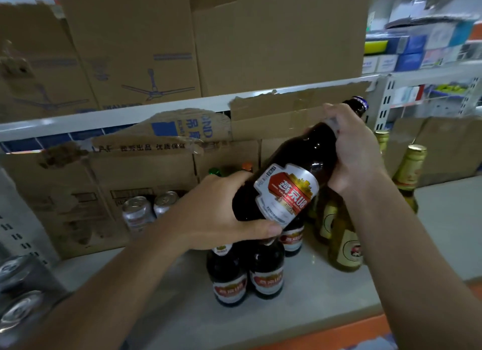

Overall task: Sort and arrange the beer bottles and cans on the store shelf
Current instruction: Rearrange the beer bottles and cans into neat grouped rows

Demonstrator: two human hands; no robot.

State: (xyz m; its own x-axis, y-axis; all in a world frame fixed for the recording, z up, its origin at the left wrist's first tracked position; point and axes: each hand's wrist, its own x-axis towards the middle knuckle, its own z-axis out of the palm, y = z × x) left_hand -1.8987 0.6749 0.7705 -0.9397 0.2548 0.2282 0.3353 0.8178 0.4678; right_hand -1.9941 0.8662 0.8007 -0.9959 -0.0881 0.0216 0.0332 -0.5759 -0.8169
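Dark brown glass bottle (307, 154), silver-red label (287, 193), tilted, left grip (216, 211) clasping base, right grip (354, 151) clasping neck

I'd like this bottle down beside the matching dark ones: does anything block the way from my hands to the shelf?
Only the dark bottles themselves: they stand straight under the tilted bottle that the left hand and right hand hold. The shelf in front of them looks bare; gold bottles crowd their right.
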